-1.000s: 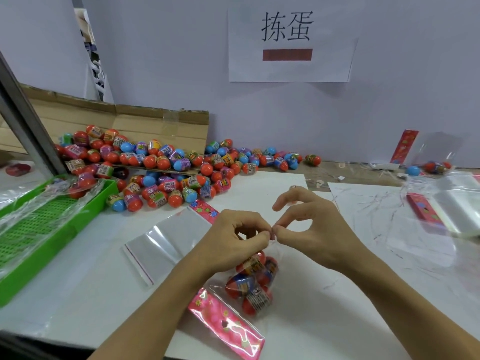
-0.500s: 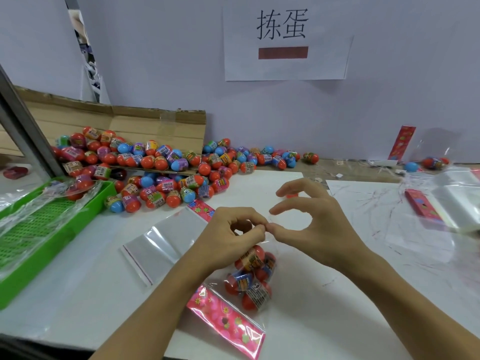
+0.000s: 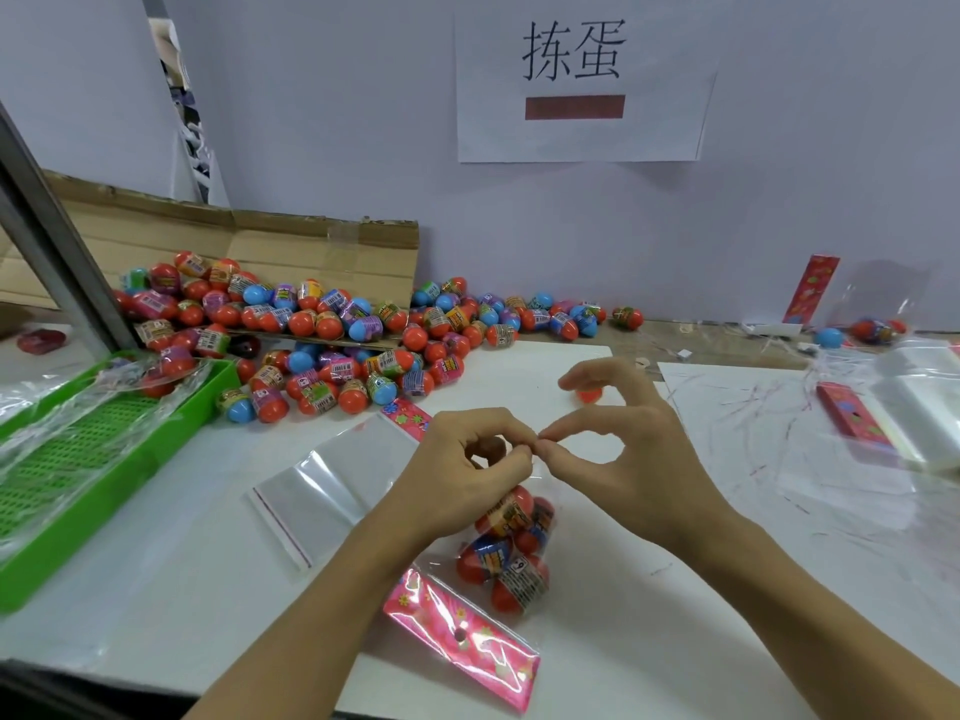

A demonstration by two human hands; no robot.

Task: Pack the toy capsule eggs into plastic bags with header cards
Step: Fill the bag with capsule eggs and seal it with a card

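Observation:
A clear plastic bag holding several red capsule eggs lies on the white table near me, its pink header card at the near end. My left hand and my right hand meet just above the bag's far end, each pinching the bag's open edge between thumb and forefinger. A big pile of loose capsule eggs spills from a flattened cardboard box at the back left.
An empty clear bag lies left of my hands with a pink header card at its far end. A green tray with plastic film stands at the left. A stack of clear bags and red header cards lie at the right.
Both hands have stayed pinched together at the bag's mouth, with the right fingers spreading slightly. The filled bag has hardly shifted.

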